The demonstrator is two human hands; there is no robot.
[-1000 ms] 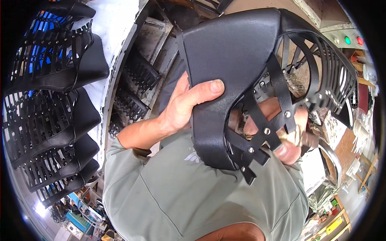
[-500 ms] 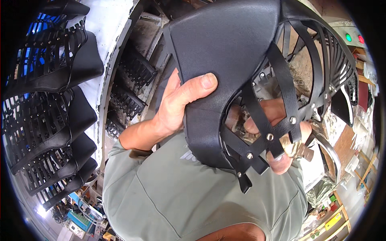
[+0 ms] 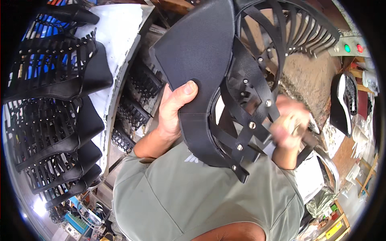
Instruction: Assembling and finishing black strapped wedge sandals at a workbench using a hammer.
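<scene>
We grip the black strappy platform shoe (image 3: 209, 80) with our left hand (image 3: 171, 114), thumb across its sole, while our blurred right hand (image 3: 291, 128) closes on something unclear beside the straps, where a slip might scuff or snag them.

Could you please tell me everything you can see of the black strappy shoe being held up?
The black strappy shoe is a thick-soled platform, matte and leather-like, with crossing straps fixed by small silver rivets. It is raised close to the camera, sole side toward the view and tilted. The left hand grips the sole's edge, thumb pressed flat on it; the right hand, blurred, is at the straps.
</scene>
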